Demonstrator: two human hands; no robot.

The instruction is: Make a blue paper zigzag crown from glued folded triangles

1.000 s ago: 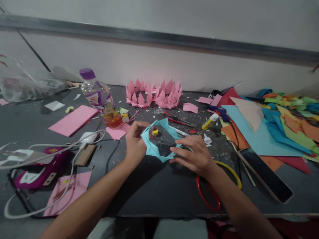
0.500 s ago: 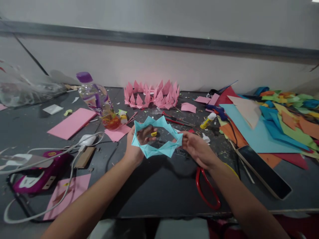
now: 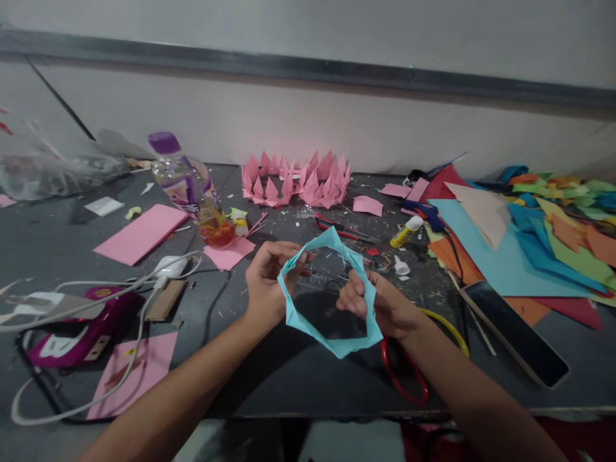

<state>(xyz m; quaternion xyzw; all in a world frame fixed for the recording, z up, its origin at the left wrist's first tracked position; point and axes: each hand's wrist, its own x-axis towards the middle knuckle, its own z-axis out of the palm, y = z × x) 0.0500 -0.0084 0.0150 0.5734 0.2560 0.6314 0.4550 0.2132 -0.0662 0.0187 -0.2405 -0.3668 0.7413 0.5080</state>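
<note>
A light blue folded-paper crown, a ring with pointed tips, is held above the dark table, its opening tilted toward me. My left hand grips its left side, thumb and fingers closed on the band. On the right side, my right hand has its fingers curled round the band, the fingertips showing inside the ring. Below my right wrist lie scissors with red handles, partly hidden by the arm. Pink folded-paper crowns stand by the wall.
A purple-capped bottle stands left of centre, near pink paper. White cables and a magenta device lie at left. To the right are a glue stick, a phone, coloured paper sheets and a red cutter.
The blue crown has turned from nearly level to facing me and shifted right and lower. My right fingers now reach through the ring. The view has shifted slightly.
</note>
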